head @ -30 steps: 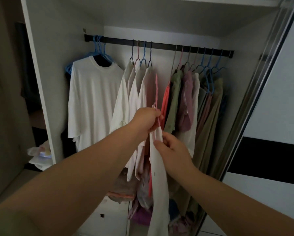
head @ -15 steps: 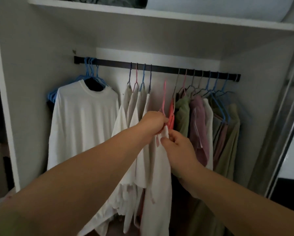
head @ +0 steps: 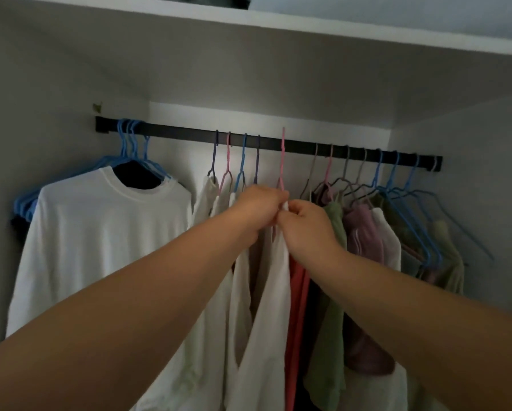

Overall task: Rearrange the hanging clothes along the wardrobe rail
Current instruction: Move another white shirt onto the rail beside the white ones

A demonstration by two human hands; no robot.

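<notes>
A black rail [head: 183, 134] runs across the wardrobe. My left hand [head: 256, 207] grips a pink hanger [head: 283, 157] just below its neck; its hook stands level with the rail in a gap between two groups of hangers. A white garment [head: 266, 315] hangs from that hanger. My right hand [head: 303, 223] is closed on the garment's top edge, right beside my left hand. A white T-shirt [head: 100, 247] on blue hangers faces me at the left. Pale shirts [head: 216, 203] hang left of my hands; green [head: 333, 262], mauve and olive clothes hang to the right.
A white shelf [head: 278, 22] caps the wardrobe just above the rail. Empty blue hangers [head: 426, 221] hang at the rail's right end near the side wall [head: 471, 188]. A red garment [head: 297, 307] hangs just right of the white one.
Both hands have risen with the pink hanger and white garment; the hook, earlier well below the rail, now reaches it. My view has tilted upward and closer.
</notes>
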